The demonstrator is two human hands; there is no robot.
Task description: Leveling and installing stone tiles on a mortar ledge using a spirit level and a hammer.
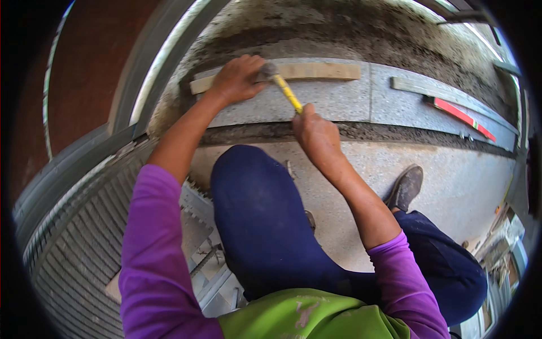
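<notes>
Right hand (316, 135) is closed round the yellow handle of a hammer (280, 83); the grey metal head sits up and left of that grip, just over a flat pale wooden strip (322, 71). Left hand (237, 78) presses fingers-down on the strip's left part, right beside the hammer head, not wrapped around anything. The strip lies lengthwise on a speckled grey stone slab (339, 101), smooth-looking, with rough dark mortar beyond it. Right of the grip: a second slab and a red spirit level (460, 116).
</notes>
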